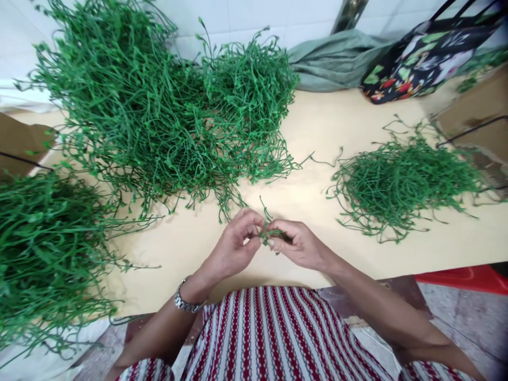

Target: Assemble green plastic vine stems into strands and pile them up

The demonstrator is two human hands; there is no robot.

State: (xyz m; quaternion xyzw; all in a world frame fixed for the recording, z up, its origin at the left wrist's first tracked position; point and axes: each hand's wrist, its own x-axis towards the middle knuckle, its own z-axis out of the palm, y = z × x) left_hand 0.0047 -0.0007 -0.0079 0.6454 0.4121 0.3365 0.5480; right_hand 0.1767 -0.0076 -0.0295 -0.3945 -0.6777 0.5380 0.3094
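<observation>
Centrally, over the near side of the table [313, 209], the left hand [234, 243] and right hand [304, 244] pinch thin green stems [265, 233] between closed fingers [251, 216], probably meeting for steadiness.

On my feed the person wears a top [262, 333] striped lengthwise, pale bands alternating with deep red ones patterned in small, dark-edged repeats, and the sleeves [146, 370], in matching red and white, leave the forearms bare. On the wrist of the ungloved left hand [236, 246] I see a silver band [181, 301] of chunky links, watch or bracelet, I can't tell which; the right hand [305, 246], also ungloved, shows what looks like a small ring [277, 253].
</observation>
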